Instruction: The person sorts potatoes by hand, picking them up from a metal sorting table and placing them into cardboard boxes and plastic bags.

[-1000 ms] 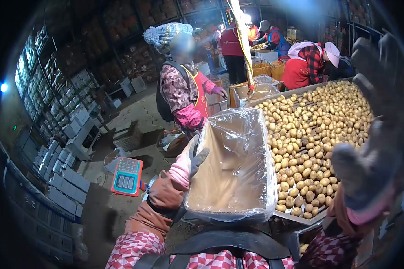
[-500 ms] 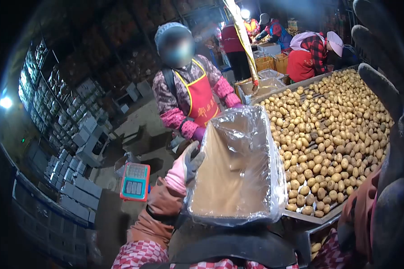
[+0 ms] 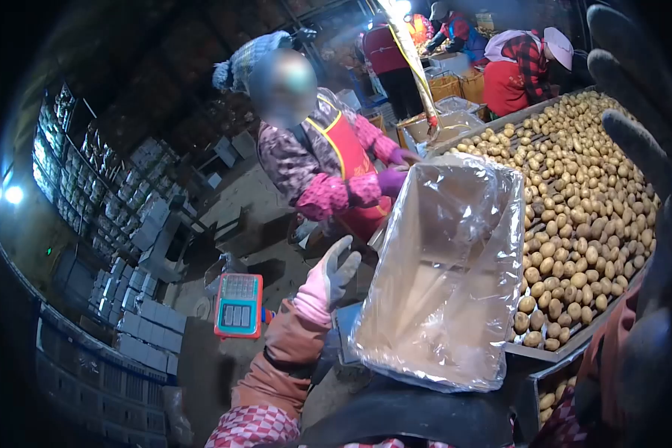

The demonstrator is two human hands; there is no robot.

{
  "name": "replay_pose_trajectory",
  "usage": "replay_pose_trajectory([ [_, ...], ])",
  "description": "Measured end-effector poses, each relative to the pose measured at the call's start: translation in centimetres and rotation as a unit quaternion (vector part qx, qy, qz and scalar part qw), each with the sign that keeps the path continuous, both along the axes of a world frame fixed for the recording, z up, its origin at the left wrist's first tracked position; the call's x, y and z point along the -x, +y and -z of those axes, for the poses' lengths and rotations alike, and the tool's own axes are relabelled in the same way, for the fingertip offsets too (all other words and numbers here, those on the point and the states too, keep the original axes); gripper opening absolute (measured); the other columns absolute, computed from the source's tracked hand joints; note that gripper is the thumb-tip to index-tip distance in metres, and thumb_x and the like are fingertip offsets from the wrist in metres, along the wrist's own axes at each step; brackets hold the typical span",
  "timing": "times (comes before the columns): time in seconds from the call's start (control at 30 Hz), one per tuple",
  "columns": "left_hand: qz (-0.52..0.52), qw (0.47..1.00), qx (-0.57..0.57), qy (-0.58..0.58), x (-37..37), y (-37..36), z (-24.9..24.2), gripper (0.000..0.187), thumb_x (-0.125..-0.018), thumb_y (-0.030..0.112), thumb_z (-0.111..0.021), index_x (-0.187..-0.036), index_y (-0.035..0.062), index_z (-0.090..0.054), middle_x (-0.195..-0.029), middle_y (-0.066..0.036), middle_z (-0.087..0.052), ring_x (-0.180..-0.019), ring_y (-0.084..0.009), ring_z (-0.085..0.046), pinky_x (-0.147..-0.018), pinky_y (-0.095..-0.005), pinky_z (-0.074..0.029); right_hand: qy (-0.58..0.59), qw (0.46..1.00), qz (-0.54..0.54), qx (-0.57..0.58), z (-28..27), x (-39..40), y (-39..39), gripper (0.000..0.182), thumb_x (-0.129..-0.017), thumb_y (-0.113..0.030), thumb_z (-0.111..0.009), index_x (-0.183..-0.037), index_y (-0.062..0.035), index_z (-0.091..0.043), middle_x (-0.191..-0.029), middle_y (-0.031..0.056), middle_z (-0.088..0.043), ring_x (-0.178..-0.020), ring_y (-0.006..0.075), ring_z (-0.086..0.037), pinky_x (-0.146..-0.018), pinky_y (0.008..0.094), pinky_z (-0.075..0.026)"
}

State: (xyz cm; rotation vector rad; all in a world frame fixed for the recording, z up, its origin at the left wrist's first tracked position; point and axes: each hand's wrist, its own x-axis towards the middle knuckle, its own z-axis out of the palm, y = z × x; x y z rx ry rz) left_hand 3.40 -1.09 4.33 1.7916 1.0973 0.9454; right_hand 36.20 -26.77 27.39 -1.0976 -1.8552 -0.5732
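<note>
A cardboard box [image 3: 425, 313] lined with clear plastic stands tilted in the middle of the view, with nothing inside it. Just left of it, my left hand [image 3: 338, 272], in a grey and pink glove, has its fingers apart and holds nothing. Very close to the camera at the right edge, my right hand [image 3: 649, 160] shows as dark, blurred gloved fingers, stretched out and spread. A co-worker's purple-gloved hand [image 3: 390, 181] is at the box's far left side. Many small potatoes [image 3: 575, 224] lie on the sorting table to the right.
A red and teal scale display [image 3: 238, 306] is left of my left arm. The co-worker in a red apron [image 3: 351, 153] stands across from me. Other people work at the back. Stacked white boxes [image 3: 145, 328] line the left side, and a pole [image 3: 411, 63] rises by the table.
The box has shifted right and turned, and my left hand has come away from its rim. The co-worker has leaned toward the box. The view has shifted slightly.
</note>
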Motion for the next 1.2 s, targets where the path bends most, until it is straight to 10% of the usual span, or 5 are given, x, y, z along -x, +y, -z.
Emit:
replay_pose_trajectory([
  [0.5, 0.128, 0.956, -0.013, 0.263, -4.9, -0.6, -1.4, 0.097, -0.075, 0.052, -0.076, -0.146, 0.0061, -0.028, -0.123, -0.016, -0.059, -0.11, -0.0262, -0.057, -0.094, -0.0363, -0.044, 0.443, 0.84, -0.103, 0.297, 12.4, -3.0, 10.1, 0.083, -0.076, 0.013, -0.069, -0.148, -0.0084, -0.033, -0.136, 0.02, -0.049, -0.128, 0.0251, -0.046, -0.105, 0.0313, -0.041],
  [0.63, 0.099, 0.888, 0.03, 0.449, -4.1, 1.4, 1.0, 0.05, -0.08, 0.042, -0.071, -0.121, 0.0138, -0.063, -0.098, -0.013, -0.07, -0.089, -0.0274, -0.065, -0.084, -0.0388, -0.049, 0.469, 0.812, -0.157, 0.309, 18.1, -4.5, 12.8, 0.077, -0.078, 0.017, -0.058, -0.147, -0.0066, -0.034, -0.132, 0.0171, -0.05, -0.124, 0.0233, -0.048, -0.104, 0.0316, -0.041],
  [0.87, -0.02, 0.958, 0.251, 0.138, 6.7, -1.8, 1.5, 0.028, -0.084, 0.029, -0.071, -0.104, 0.0102, -0.071, -0.084, 0.0, -0.069, -0.071, -0.013, -0.058, -0.067, -0.0334, -0.048, 0.404, 0.842, -0.16, 0.321, 19.2, -4.5, 13.0, 0.064, -0.09, -0.003, -0.064, -0.147, -0.0045, -0.033, -0.139, 0.0192, -0.046, -0.129, 0.0258, -0.046, -0.103, 0.0358, -0.041],
  [1.03, -0.187, 0.964, 0.178, 0.063, 16.3, -13.6, -2.4, 0.038, -0.086, 0.029, -0.072, -0.114, 0.0025, -0.067, -0.098, -0.003, -0.07, -0.085, -0.0107, -0.061, -0.077, -0.0301, -0.05, 0.438, 0.823, -0.138, 0.336, 23.7, -5.6, 14.0, 0.06, -0.091, -0.003, -0.062, -0.144, -0.0014, -0.035, -0.137, 0.0188, -0.048, -0.127, 0.0256, -0.048, -0.105, 0.0354, -0.041],
  [1.2, -0.33, 0.906, 0.15, 0.217, 21.6, -23.9, -1.6, 0.036, -0.087, 0.031, -0.069, -0.109, 0.0036, -0.068, -0.091, -0.009, -0.071, -0.082, -0.0116, -0.062, -0.075, -0.033, -0.05, 0.438, 0.813, -0.126, 0.362, 29.8, -6.4, 15.5, 0.058, -0.09, 0.001, -0.061, -0.143, -0.001, -0.038, -0.133, 0.0172, -0.052, -0.122, 0.0237, -0.052, -0.104, 0.0343, -0.042],
])
